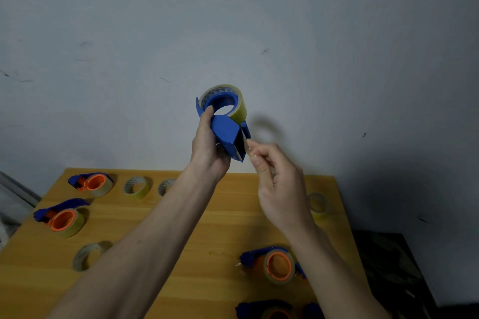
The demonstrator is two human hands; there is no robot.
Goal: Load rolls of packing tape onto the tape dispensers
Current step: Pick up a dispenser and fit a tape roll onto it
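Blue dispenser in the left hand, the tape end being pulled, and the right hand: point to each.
blue dispenser (225,129), head view, blue side plate.
tape end (247,146), head view, strip by fingertips.
right hand (281,184), head view, back of hand.

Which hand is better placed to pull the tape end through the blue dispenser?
Right hand: it pinches the tape end at the blue dispenser mouth. The left hand holds the dispenser.

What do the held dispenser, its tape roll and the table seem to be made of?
Blue dispenser: looks like moulded plastic, matte, uniform colour.
Tape roll: clear yellowish film, glossy; the core pattern shows through.
Table: wood or wood-look laminate, with grain streaks and a faint sheen; which one is unclear.
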